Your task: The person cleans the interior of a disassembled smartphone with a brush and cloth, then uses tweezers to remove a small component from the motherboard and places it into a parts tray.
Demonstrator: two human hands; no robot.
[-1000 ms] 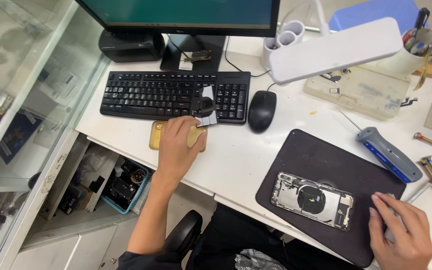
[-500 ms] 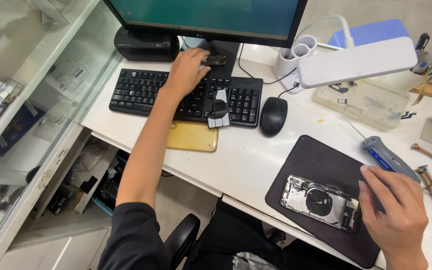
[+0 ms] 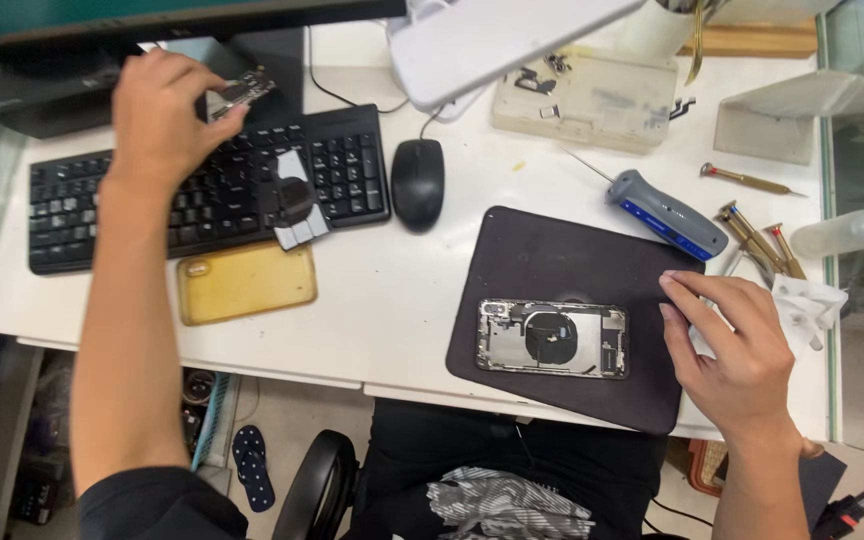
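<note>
On the white counter [image 3: 402, 300], the left hand [image 3: 157, 115] pinches a small circuit part [image 3: 244, 90] above the black keyboard [image 3: 202, 195], while the right hand [image 3: 737, 350] rests, fingers spread, on the dark mat [image 3: 572, 260] just beside the opened phone [image 3: 552, 338].

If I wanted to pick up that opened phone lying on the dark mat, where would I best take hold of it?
Probably by its two long edges, coming straight down from above. The opened phone lies flat on the dark mat with its bare inner parts facing up, so fingers are best kept on the metal frame. The right hand rests beside its right end, so the left end looks freer to approach.
</note>
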